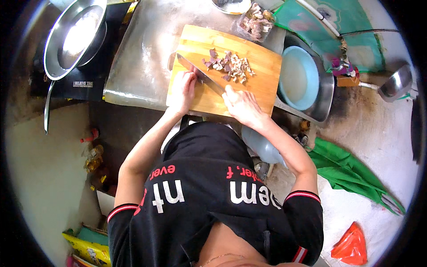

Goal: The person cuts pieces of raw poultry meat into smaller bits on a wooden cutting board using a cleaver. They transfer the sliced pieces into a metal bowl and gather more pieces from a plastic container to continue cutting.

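A kitchen knife (210, 82) lies slantwise over the bamboo cutting board (263, 61), its tip towards the far left. Its handle is hidden in the grip of my right hand (245, 105). On the near side of the blade, my left hand (182, 90) rests at the board's left edge with curled fingers close against the steel. Whether those fingers pin a piece of food cannot be made out. Beyond the knife, small chopped pieces lie in a loose heap: dark purple-brown bits (213, 62) on the left, paler tan bits (241, 65) on the right.
A clear plastic tub of pinkish-brown pieces (256, 23) stands behind the board, beside a bowl (232, 5). To the right, a light-blue basin (312, 78) of cloudy water sits in a steel sink (328, 96). A frying pan (100, 20) rests on a black cooker (70, 88) at left.
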Demonstrator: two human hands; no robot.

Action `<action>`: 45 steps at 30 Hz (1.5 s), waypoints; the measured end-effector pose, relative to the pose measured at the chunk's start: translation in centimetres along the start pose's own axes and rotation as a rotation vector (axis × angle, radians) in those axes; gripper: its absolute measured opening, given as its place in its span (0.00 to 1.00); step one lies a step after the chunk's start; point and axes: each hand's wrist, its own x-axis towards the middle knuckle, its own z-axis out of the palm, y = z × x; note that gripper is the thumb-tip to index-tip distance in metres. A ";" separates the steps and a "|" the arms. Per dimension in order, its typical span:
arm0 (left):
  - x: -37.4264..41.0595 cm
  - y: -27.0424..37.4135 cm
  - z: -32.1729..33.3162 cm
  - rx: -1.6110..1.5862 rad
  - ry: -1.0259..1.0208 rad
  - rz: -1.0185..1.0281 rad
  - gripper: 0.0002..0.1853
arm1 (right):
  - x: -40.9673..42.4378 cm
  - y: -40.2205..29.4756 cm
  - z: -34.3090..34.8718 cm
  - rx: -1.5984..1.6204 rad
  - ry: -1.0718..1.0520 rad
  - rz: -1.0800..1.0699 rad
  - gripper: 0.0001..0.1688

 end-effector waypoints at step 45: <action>3.7 2.7 0.5 -0.089 0.004 -0.191 0.15 | -4.1 4.3 1.5 0.498 0.269 0.400 0.17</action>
